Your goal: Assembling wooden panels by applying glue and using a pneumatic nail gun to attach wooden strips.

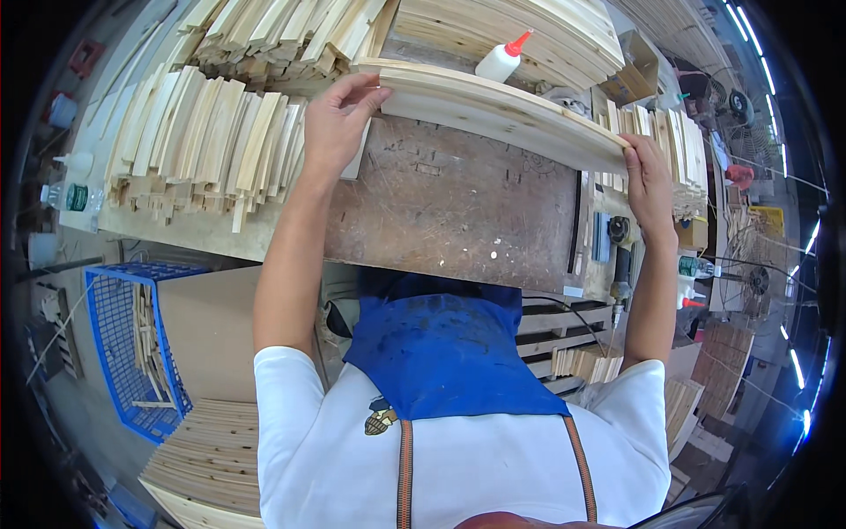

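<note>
A long pale wooden board stands on its edge across the far side of the brown worktop. My left hand is at its left end, with thumb and fingertips closed on the corner. At the other end my right hand grips the board, thumb on the near face and the fingers partly hidden. Just behind the board is a white squeeze bottle with a red nozzle, its lower part partly covered by the board's top edge.
Stacked wooden strips fill the bench's left side, with another stack at right. Beyond the board lie longer planks. A power tool hangs by the bench's right edge. A blue plastic crate stands at lower left.
</note>
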The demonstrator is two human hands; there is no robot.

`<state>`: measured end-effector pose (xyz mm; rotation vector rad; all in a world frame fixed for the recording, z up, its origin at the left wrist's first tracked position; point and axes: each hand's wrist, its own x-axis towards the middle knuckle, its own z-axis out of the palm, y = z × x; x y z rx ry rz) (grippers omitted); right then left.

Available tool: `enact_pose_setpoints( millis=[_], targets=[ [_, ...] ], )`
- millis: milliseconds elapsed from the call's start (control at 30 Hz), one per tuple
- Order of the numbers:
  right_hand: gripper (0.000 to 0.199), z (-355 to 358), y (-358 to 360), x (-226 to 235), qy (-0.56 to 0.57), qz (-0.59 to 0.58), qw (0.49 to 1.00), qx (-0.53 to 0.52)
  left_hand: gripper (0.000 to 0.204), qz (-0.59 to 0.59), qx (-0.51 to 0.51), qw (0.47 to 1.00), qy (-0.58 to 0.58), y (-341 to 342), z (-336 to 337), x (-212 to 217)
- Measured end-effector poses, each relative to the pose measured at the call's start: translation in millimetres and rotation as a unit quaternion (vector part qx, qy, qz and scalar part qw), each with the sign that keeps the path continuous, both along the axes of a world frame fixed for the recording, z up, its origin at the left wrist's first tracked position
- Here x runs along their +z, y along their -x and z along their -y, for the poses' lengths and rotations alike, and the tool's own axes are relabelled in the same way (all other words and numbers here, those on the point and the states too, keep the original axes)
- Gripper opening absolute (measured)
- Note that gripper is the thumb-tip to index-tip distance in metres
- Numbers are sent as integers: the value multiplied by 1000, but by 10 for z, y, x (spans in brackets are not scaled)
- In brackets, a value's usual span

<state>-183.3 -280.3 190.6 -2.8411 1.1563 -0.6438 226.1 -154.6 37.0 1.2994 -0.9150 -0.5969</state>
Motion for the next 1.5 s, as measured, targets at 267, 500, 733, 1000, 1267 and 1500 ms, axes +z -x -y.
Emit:
enact_pose_setpoints(
  millis=[267,500,733,1000,1267,1500],
  targets=[
    [35,54,-123,50,27,-63,997,-27,21,-19,-32,999,-34,-71,82,63],
    [35,109,-184,1,45,-54,997,-18,30,12,-32,999,-32,-148,111,-102],
    [36,96,-213,6,57,-48,997,-11,27,64,-29,995,-72,-105,138,-227],
    [35,91,-208,-6,71,-43,997,-7,27,76,-40,996,-33,-129,114,-248],
    [36,145,-191,17,82,-24,996,8,32,95,-44,993,-59,-170,149,-115],
    [37,95,-211,51,85,-26,996,0,25,126,-54,988,-71,-225,80,-17]
  ],
)
